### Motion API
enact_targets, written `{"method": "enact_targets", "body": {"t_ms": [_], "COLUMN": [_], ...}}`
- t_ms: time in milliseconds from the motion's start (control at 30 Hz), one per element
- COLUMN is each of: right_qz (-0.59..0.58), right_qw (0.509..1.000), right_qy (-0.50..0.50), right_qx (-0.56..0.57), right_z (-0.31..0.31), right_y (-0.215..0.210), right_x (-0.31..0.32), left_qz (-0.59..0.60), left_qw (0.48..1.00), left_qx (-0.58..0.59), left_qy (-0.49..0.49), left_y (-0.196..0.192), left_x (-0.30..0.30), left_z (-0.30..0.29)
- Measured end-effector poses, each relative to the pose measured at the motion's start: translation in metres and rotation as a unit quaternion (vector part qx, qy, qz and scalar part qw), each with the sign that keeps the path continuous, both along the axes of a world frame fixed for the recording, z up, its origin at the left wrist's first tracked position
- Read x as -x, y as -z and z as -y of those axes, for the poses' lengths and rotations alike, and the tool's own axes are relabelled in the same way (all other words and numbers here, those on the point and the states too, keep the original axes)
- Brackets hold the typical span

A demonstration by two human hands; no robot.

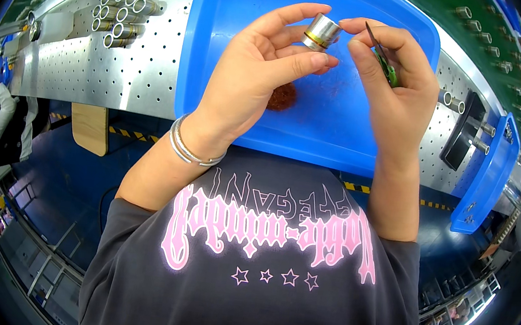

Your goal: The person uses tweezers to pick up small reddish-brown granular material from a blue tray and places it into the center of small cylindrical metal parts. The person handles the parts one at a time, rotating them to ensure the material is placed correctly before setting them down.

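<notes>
My left hand (252,65) holds a short silver metal cylinder (323,31) with a yellow band round its lower part, tilted between fingers and thumb above a blue plastic tray (339,149). My right hand (404,82) is closed round a small tool (385,64) with a dark pointed blade and green handle; its exact kind is partly hidden by the fingers. The right index fingertip is at the cylinder's upper right edge. Below my left hand, in the tray, lies a reddish-brown tangled clump (282,97).
The tray sits on a perforated metal bench (151,79). Several metal cylinders (123,15) lie grouped at left. At right are a black holder (465,131), a few loose cylinders (452,102) and a smaller blue tray (487,178). A person (4,124) is at far left, near a wooden board (89,129).
</notes>
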State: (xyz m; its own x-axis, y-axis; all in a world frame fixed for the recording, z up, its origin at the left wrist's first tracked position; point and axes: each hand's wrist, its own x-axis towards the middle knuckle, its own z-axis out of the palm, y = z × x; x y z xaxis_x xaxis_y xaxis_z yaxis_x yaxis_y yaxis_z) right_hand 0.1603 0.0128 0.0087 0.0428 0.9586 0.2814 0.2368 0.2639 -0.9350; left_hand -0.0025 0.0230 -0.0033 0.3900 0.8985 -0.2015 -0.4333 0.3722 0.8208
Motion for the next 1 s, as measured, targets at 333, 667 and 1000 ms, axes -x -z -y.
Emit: {"method": "enact_targets", "body": {"t_ms": [333, 667, 1000], "right_qz": [0.055, 0.082, 0.134], "right_qw": [0.997, 0.992, 0.991], "right_qy": [0.016, 0.065, -0.005], "right_qx": [-0.049, -0.077, -0.025], "right_z": [0.005, -0.003, 0.008], "right_y": [-0.004, -0.004, -0.015], "right_x": [0.000, -0.015, -0.006], "left_qz": [-0.078, -0.092, -0.023], "left_qw": [0.995, 0.991, 0.998], "left_qx": [-0.065, -0.098, -0.057], "left_qy": [0.008, 0.023, -0.020], "left_y": [-0.001, -0.002, 0.003], "left_x": [-0.003, -0.002, 0.001], "left_z": [0.003, 0.004, 0.000]}}
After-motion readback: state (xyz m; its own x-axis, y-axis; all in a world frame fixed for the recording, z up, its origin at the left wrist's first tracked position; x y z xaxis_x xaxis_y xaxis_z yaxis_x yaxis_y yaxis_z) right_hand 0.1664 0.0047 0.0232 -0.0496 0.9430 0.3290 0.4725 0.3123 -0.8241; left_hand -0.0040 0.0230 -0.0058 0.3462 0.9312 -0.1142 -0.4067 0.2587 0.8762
